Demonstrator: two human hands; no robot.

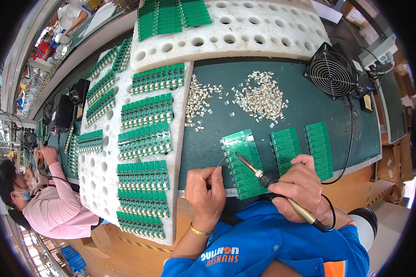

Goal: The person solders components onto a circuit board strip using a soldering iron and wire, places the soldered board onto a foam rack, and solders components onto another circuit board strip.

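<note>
Iron tip rests on the green circuit board panel (242,164); your right hand (298,184) grips the soldering iron (263,177) closed, left hand (208,191) pinches solder wire (220,161) beside the panel. Hold both steady.

Green bench mat (309,111): three green circuit boards (286,147), loose metal parts (259,97), fan (330,71), white foam trays (180,134).

Green circuit boards (243,162), white holed foam tray (101,175), dark green mat (291,106), silvery components (262,98)
</note>
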